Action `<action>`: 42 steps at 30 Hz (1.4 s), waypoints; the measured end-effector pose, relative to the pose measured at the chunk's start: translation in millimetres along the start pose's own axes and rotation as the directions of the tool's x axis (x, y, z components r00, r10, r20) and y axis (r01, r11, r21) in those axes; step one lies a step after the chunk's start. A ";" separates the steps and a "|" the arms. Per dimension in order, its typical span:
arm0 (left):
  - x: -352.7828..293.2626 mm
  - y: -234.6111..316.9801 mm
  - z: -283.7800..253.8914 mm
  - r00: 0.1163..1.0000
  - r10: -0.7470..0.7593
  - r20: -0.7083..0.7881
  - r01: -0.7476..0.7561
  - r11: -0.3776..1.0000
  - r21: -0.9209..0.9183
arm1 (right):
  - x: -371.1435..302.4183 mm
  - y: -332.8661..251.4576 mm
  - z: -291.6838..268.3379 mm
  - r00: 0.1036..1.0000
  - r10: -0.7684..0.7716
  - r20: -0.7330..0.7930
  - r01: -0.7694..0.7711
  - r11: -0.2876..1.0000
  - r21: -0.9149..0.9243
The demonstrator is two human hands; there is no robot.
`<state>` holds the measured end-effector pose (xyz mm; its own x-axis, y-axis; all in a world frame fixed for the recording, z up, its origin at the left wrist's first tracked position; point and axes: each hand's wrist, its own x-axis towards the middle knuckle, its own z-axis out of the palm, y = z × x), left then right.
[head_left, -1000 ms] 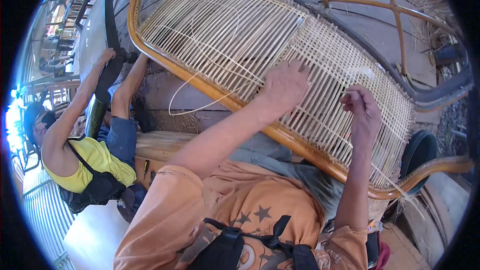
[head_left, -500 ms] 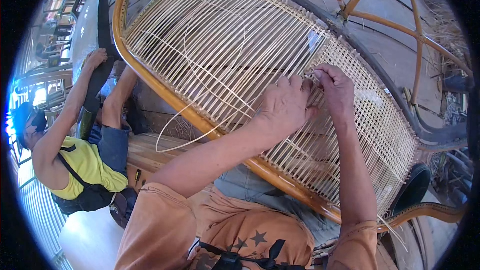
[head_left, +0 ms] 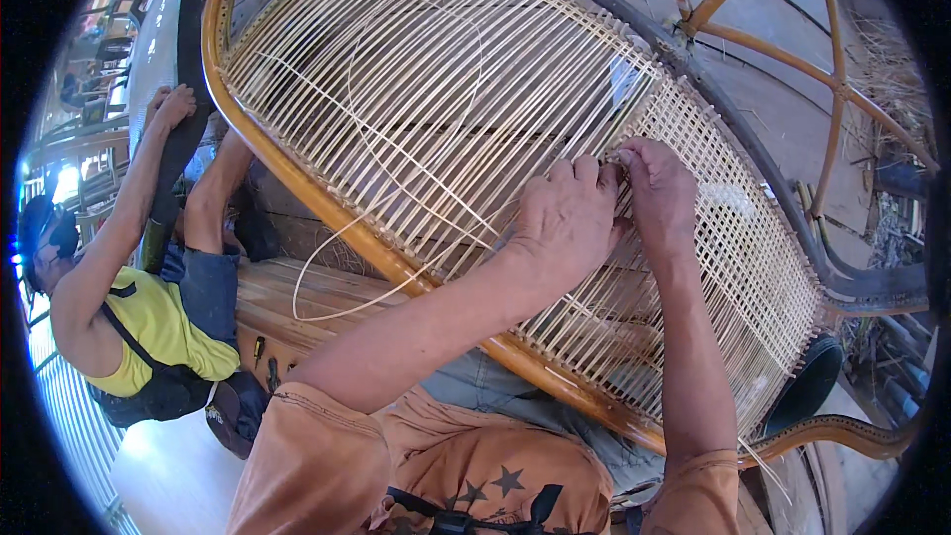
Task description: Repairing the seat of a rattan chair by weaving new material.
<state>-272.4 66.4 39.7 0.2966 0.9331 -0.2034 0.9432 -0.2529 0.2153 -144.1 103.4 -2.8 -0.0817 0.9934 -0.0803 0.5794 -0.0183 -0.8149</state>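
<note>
A curved wooden frame lies across my lap, strung with pale cane strands. Toward the right the strands cross into a close woven mesh. At the edge of that mesh my two hands meet. My left hand is closed, palm down, its fingertips at a cane strand among the others. Right beside it, my right hand pinches at the same spot with thumb and forefinger. The fingers mostly hide the bit of strand there. A loose cane strand loops out over the frame's near rail and curves across the open strands.
On the left sits another person in a yellow top, hands on a dark strip. A screwdriver lies on the wooden boards between us. Bent wooden poles stand at the upper right. Cut cane ends stick out below the frame's right corner.
My right hand has come down slightly, its fingertips closer to my left hand. The whole view has shifted a little. Both of the other person's hands now show together on the dark strip.
</note>
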 end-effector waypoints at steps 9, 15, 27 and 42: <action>-8.5 -8.9 -0.3 1.000 -0.015 -0.003 0.015 0.999 0.039 | 10.7 -43.7 -0.3 0.968 -0.016 0.251 0.152 0.832 -0.533; -14.4 -17.4 -15.7 0.986 0.150 -0.067 -0.152 0.988 -0.016 | 8.6 -2.7 -16.5 0.964 0.103 0.245 -0.077 0.991 -0.113; 25.0 -33.7 -9.2 0.990 -0.070 -0.121 0.033 0.957 -0.287 | -158.9 12.7 -117.0 0.867 0.413 -0.280 -0.348 0.902 0.254; 29.4 -27.9 17.1 0.922 0.055 -0.383 -0.156 0.959 -0.238 | -289.2 54.0 -129.5 0.755 0.489 -0.437 -0.306 0.852 0.425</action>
<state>-287.4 96.6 11.4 0.2680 0.9445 0.1901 0.8227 -0.3271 0.4650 15.8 -170.3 50.8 0.5762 0.7902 -0.2086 0.1734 -0.3677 -0.9137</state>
